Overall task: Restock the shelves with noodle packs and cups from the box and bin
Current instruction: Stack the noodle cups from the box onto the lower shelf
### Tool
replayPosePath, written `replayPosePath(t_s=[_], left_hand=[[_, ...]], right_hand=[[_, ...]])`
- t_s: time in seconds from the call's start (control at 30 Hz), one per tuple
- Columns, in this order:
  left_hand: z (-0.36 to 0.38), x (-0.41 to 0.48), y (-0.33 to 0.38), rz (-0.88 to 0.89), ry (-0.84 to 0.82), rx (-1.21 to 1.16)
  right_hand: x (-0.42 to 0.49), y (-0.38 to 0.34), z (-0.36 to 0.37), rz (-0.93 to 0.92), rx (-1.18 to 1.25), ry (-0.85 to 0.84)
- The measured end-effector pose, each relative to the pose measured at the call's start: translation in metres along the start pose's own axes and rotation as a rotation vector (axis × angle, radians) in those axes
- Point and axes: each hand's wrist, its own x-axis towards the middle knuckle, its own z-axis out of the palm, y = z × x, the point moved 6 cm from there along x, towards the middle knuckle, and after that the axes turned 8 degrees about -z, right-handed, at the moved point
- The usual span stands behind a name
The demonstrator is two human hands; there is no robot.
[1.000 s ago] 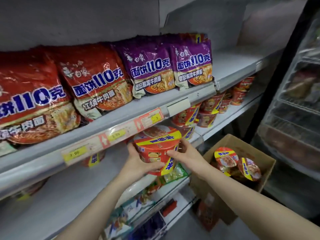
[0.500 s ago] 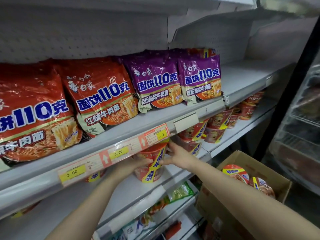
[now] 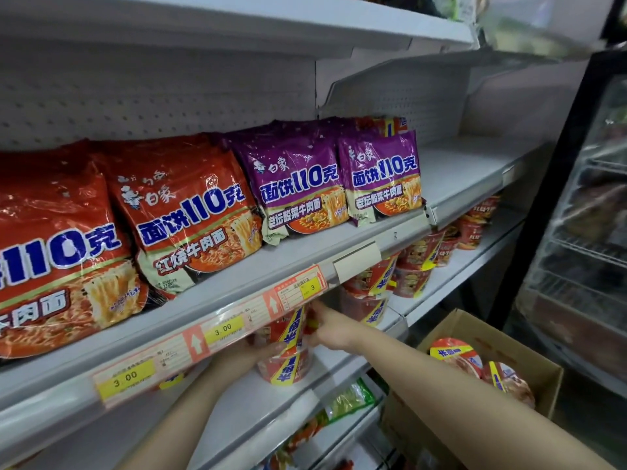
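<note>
Cup (image 3: 286,354) pushed deeper under price rail (image 3: 217,330); both hands (left (image 3: 242,359), right (image 3: 330,329)) grip it.

Red and purple noodle packs (image 3: 190,215) line the upper shelf (image 3: 305,252); cups (image 3: 412,266) below.

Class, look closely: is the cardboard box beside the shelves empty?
No, the cardboard box holds at least two noodle cups, their red and yellow lids showing.

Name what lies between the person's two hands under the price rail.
In the head view, a red noodle cup lies between the left hand and the right hand, standing on the lower shelf; both hands hold its sides.
</note>
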Motion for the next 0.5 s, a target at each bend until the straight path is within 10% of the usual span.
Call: replayPosePath(t_s=[0.5], left_hand=[[0.002,0.0,0.0,0.079,0.142,0.156]], right_hand=[[-0.024,-0.003,0.002,-0.022,0.046,0.063]])
